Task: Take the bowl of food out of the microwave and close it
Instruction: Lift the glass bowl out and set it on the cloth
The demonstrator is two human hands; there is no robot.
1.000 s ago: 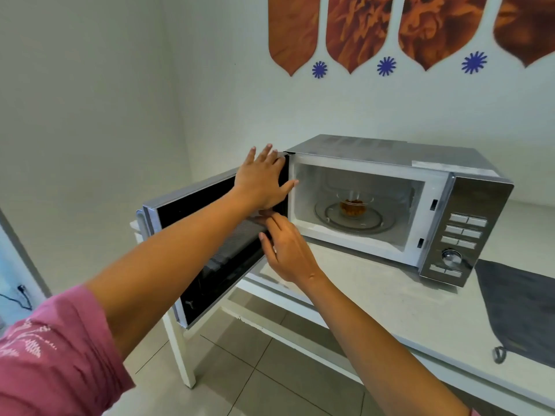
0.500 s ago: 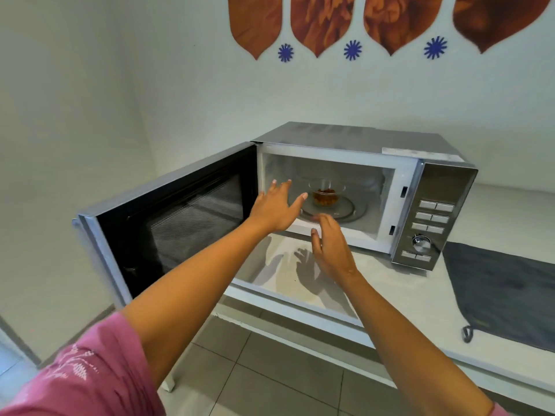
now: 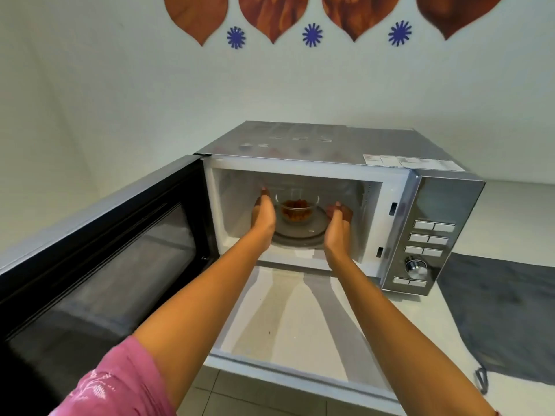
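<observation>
Both hands open, my left hand (image 3: 264,216) and right hand (image 3: 338,225) flank the bowl (image 3: 297,205): glass, probably slick and hot, so I'd cup its sides.

A clear glass bowl (image 3: 297,209) of brown food sits upright on the turntable inside the silver microwave (image 3: 330,151), door (image 3: 99,265) swung open left.

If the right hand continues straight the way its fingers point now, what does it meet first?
Probably the back wall of the microwave cavity. The right hand points inward beside the glass bowl, apparently passing to its right, though depth is unclear.
</observation>
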